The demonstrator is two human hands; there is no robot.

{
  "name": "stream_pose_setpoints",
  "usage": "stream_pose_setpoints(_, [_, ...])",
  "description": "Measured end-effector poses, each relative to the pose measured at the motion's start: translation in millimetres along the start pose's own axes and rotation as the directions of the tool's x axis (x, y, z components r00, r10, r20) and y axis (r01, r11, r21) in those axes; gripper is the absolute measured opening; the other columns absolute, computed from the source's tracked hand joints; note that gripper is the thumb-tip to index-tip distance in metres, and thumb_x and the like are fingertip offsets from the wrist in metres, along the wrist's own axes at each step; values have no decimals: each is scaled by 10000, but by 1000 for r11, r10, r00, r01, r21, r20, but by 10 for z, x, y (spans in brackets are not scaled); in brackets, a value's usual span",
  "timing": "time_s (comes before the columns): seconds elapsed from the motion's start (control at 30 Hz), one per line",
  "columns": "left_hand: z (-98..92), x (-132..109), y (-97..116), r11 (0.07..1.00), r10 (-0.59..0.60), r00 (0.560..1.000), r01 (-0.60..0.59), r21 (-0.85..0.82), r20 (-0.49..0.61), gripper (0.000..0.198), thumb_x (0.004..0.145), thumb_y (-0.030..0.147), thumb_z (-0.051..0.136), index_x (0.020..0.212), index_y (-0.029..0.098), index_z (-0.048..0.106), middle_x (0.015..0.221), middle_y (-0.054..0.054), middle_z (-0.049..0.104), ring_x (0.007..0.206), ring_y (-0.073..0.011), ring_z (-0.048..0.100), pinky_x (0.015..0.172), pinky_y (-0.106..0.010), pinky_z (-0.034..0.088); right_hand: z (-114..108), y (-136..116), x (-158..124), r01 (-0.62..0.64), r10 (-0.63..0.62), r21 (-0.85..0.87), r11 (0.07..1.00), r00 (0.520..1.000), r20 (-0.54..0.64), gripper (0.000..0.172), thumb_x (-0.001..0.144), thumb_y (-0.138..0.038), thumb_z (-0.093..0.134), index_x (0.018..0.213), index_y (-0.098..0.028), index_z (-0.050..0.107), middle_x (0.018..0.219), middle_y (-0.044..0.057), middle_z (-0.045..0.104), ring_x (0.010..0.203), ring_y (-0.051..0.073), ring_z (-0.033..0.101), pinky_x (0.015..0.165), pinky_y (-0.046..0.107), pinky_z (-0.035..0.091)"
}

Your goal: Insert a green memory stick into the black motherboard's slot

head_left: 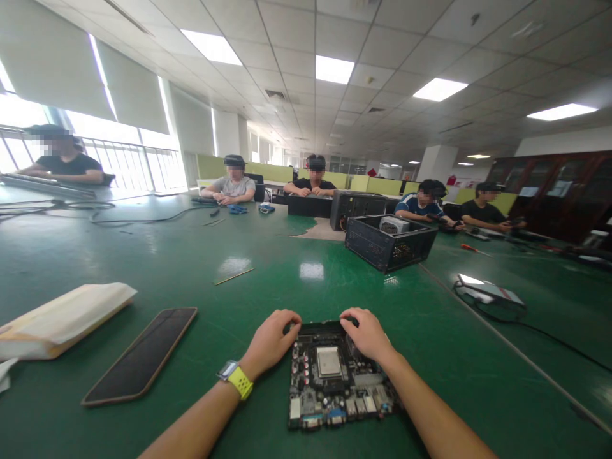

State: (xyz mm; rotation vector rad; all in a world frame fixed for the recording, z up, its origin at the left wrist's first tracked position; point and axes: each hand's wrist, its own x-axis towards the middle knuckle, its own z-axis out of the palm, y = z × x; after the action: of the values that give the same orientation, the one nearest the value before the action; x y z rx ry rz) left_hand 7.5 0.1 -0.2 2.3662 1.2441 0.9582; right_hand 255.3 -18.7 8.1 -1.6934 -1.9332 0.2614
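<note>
While flat on glossy green table [191,268], studded rectangular motherboard [329,382].

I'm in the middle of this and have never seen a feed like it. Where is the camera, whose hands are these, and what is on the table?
There is no machine here. The single picture comes from a camera worn on a person's head, looking forward and down, so the two bare arms entering from the bottom are that person's own.

The left hand, with a yellow-strapped watch on its wrist, and the right hand both have their fingers curled on the far edge of a motherboard. The motherboard lies flat on the green table.

To the left lie a dark flat pad and a beige padded envelope. Further back on the right stands an open computer case. The people seated along the far side are other workers, and their hands are not this person's.
</note>
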Motion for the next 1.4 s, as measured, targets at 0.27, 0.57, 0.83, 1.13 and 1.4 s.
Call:
stream_pose_setpoints(0.27, [-7, 2, 3, 1000, 11, 999, -11, -2, -40, 179, 888, 301, 496, 951, 217, 641, 917, -36, 668, 876, -212, 592, 794, -327, 456, -110, -754, -407, 264, -261, -62, 963, 964, 54, 347, 867, -489, 460, 752, -213, 636, 766, 16, 661, 769, 163, 562, 713, 266, 368])
stream_pose_setpoints(0.57, [-52, -2, 8, 1000, -4, 998, 4, 10, -70, 193, 898, 320, 483, 948, 212, 635, 924, -33, 669, 861, -205, 598, 796, -327, 468, 166, -1027, -719, 472, -377, -197, 859, 845, 379, 407, 797, -573, 462, 793, -217, 659, 768, 53, 702, 684, 216, 630, 626, 295, 397])
stream_pose_setpoints(0.83, [-107, -21, -77, 999, -35, 991, 38, 21, -127, 213, 889, 332, 490, 984, 201, 629, 971, -45, 664, 900, -212, 602, 829, -349, 472, -135, -328, -78, -93, 147, -443, 892, 985, 88, 283, 866, -387, 414, 898, -229, 646, 907, 83, 699, 853, 244, 646, 695, 327, 435])
stream_pose_setpoints(1.13, [-83, -5, -40, 999, -43, 998, 44, 30, -55, 212, 887, 342, 487, 960, 215, 640, 929, -36, 673, 875, -215, 612, 804, -350, 482, -283, 77, 27, -288, 313, -483, 827, 949, -31, 262, 840, -311, 449, 932, -172, 652, 901, 142, 690, 846, 283, 653, 691, 363, 456])
stream_pose_setpoints(1.4, [-42, -18, -34, 999, 26, 997, -28, -25, -77, 217, 863, 279, 525, 1062, 213, 578, 1014, -47, 638, 919, -208, 590, 845, -352, 483, 0, -742, -400, -4, -159, 335, 942, 874, 458, 326, 812, -410, 516, 1026, -207, 655, 759, 35, 690, 575, 160, 620, 534, 251, 423])
